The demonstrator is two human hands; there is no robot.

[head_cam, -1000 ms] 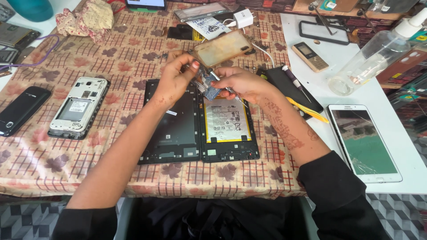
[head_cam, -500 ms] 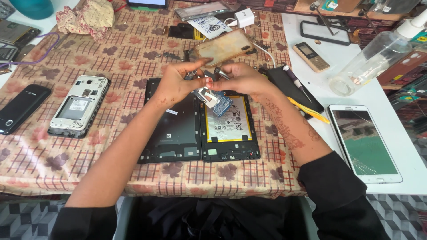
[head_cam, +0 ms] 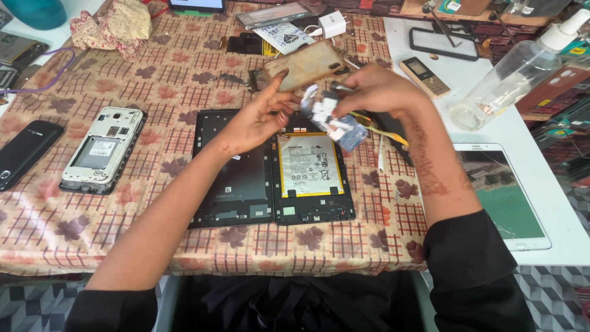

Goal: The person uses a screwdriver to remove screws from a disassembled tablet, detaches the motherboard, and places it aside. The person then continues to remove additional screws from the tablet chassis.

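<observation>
Above the middle of the table [head_cam: 184, 80], we find both hands raised over an opened tablet [head_cam: 270, 169] that lies flat on the patterned cloth, back cover off, its battery [head_cam: 309, 165] showing in the right half. Our right hand [head_cam: 375, 89] is closed on a small blue and white part [head_cam: 335, 123], blurred, which hangs just above the top edge of the tablet. Our left hand [head_cam: 258, 120] has its fingers loosely spread, forefinger raised, fingertips at the same part; whether it grips the part we cannot tell. To the left lie a white phone shell [head_cam: 101, 147] and a black phone [head_cam: 24, 150]; to the right, a white tablet [head_cam: 504, 197] and a clear spray bottle [head_cam: 516, 67]; beyond the hands, a tan phone case [head_cam: 304, 64].
</observation>
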